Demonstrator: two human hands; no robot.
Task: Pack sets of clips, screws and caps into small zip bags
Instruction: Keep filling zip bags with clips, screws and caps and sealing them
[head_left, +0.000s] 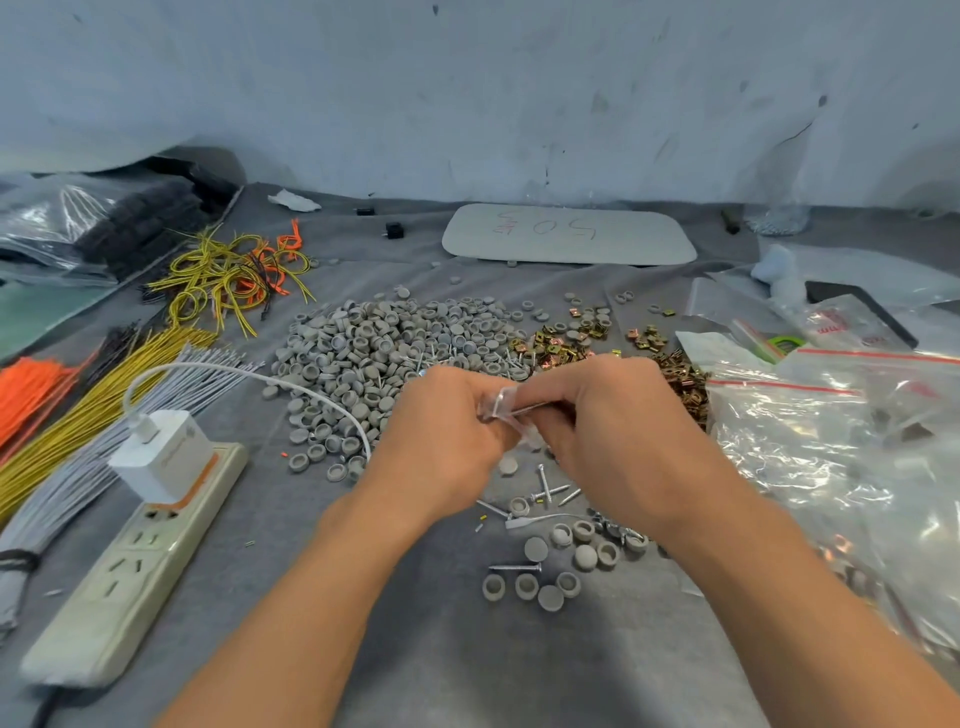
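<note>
Because the small zip bag (501, 410), pinched between the left hand (447, 421) and right hand (602, 410) above the surface (415, 649), looks thin, light and slippery, its fingers should probably grip the stiffer zip edge.

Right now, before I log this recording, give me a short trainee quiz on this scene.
1. True or false: the left hand and right hand both hold the small zip bag.
2. Fill in: a white ____ is plugged into the power strip.
3. Relative to the grey caps pile, the brass clips lie: A) right B) left C) underneath.
Key: 1 true; 2 charger; 3 A.
</note>
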